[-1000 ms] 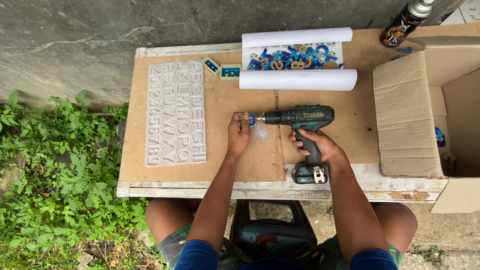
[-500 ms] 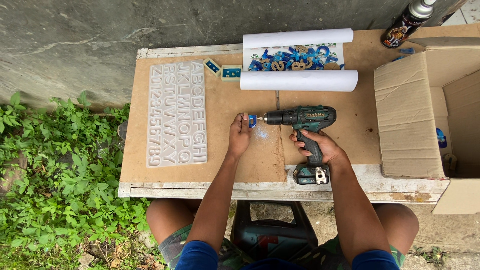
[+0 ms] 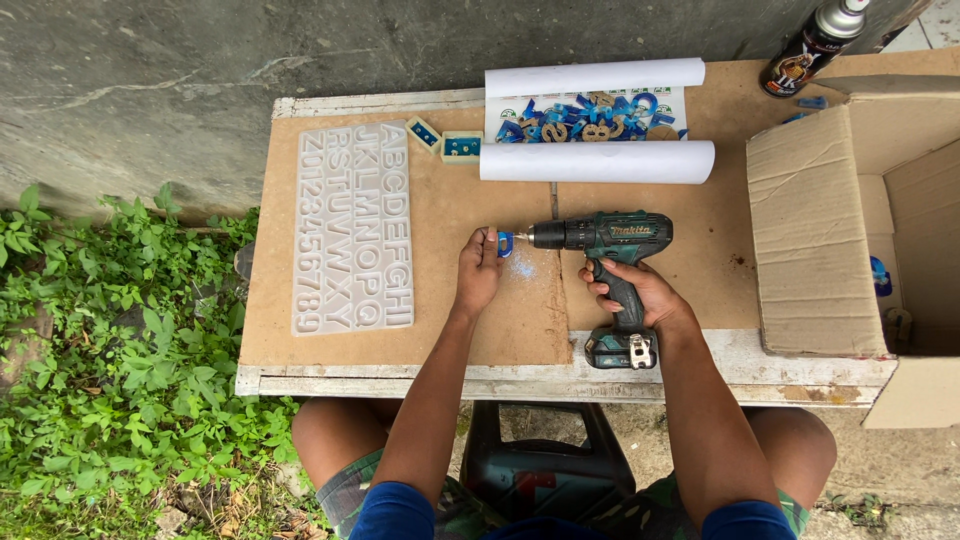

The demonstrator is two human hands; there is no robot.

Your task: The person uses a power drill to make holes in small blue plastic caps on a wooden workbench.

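A small blue piece sits pinched between the fingers of the left hand, held just above the brown counter near its middle. The tip of a teal cordless drill meets that piece from the right. The right hand has its fingers wrapped tight around the drill's handle. To the left lies a pale letter mould, flat on the board. Behind the drill, a partly rolled white sheet carries a heap of blue letters. An open cardboard box stands at the right edge, with a dark spray can behind it.
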